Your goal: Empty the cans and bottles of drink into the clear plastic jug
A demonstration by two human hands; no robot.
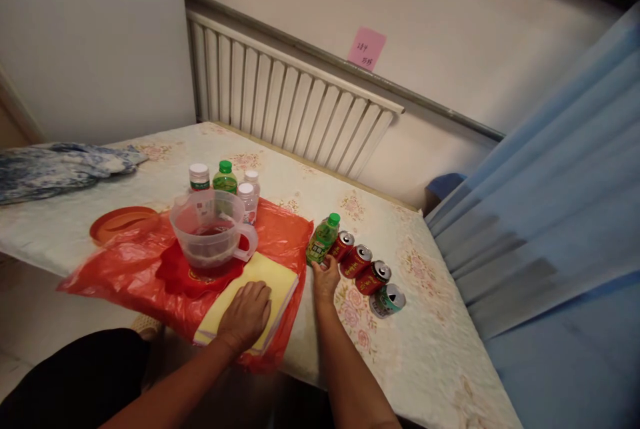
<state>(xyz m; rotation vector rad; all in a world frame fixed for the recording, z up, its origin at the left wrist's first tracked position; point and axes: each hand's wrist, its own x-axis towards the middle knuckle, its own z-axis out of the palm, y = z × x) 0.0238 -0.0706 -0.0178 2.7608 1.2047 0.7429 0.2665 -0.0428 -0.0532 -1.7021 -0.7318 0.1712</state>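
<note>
My left hand [247, 314] lies flat on a folded yellow cloth or paper stack [277, 275], fingers outstretched. With its fingers round the lower part, my right hand [326, 277] grips a green-capped plastic bottle [323, 239], which stands slightly tilted in the picture at the end of a row of cans. Three red cans [357, 261] and a green-and-silver can [388, 301] make up that row. Beyond my left hand, a clear plastic measuring jug [207, 232] holding some liquid rests on a red scalloped dish [173, 275].
A red plastic bag [125, 275] spreads under the dish and yellow stack. Behind the jug stand a second green-capped bottle [225, 177] and several white-capped containers [199, 174]. An orange lid [120, 221] and patterned fabric [65, 165] lie left; a blue curtain [560, 169] hangs right.
</note>
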